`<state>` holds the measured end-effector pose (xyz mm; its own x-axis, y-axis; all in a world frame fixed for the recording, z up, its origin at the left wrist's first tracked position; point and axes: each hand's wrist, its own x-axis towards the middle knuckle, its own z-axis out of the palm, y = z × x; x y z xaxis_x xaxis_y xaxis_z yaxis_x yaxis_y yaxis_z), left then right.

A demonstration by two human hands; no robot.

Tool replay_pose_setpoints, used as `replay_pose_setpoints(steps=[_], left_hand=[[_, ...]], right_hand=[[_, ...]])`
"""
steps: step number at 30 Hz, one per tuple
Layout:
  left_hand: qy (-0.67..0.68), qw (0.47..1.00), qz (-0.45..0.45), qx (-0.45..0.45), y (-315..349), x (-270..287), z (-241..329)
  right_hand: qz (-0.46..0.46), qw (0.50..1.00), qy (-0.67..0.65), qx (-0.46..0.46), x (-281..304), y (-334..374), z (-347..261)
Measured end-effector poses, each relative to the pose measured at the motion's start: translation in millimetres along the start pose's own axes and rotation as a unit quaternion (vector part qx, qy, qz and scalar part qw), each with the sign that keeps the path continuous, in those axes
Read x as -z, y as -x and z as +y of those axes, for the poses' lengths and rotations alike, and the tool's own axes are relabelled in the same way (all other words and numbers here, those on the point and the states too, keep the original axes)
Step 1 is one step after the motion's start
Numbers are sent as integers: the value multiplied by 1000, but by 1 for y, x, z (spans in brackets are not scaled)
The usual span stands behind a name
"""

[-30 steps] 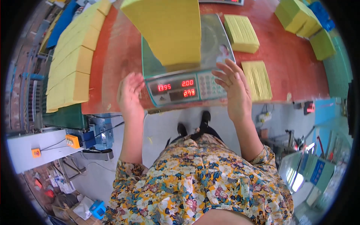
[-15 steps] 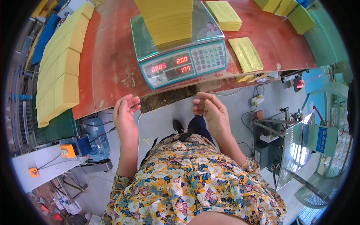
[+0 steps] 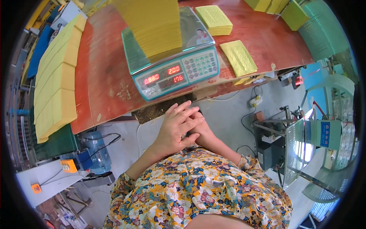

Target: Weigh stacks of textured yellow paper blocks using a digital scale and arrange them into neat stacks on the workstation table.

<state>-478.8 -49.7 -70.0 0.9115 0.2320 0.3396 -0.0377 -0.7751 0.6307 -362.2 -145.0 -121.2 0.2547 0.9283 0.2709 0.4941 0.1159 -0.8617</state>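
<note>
Yellow paper sheets stand in a tall stack (image 3: pixel 154 24) on the steel pan of a teal weighing scale (image 3: pixel 173 66), which sits on a red-brown wooden desk (image 3: pixel 103 76) at 12 o'clock from the person. Red digits glow on the scale's front; a keypad lies to their right. Left hand (image 3: pixel 175 128) lies flat over the right hand (image 3: pixel 200 131), fingers extended and loosely spread, holding nothing; both hang just below the desk's near edge, apart from the scale. Right hand is mostly covered by the left, so how far it is open cannot be told; nothing shows in it. At 9 to 10 o'clock a long row of yellow bundles (image 3: pixel 55 72) runs along the desk's left edge. At 1 o'clock a thin yellow sheaf (image 3: pixel 238 57) lies beside the scale, and a second small stack (image 3: pixel 215 19) lies further back. Below the desk at 8 o'clock sits a blue electric motor (image 3: pixel 93 154) on grey floor.
</note>
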Motion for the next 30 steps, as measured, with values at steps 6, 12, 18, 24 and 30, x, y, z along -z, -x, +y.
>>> replay_pose_setpoints(steps=[6,12,18,24,30], left_hand=[[37,999,-21,-2,-45,-21,-9],[147,989,-20,13,-133,-68,-14],[-24,999,-5,-30,-244,-140,-34],[-232,963,-106,89,-277,-185,-52],[-118,967,-215,-63,-267,-163,-55]], right_hand=[[34,850,-445,-280,36,-13,20],[99,858,-417,-284,105,-7,69],[192,827,-409,-335,209,20,105],[289,797,-387,-362,254,38,138],[331,752,-413,-394,259,27,168]])
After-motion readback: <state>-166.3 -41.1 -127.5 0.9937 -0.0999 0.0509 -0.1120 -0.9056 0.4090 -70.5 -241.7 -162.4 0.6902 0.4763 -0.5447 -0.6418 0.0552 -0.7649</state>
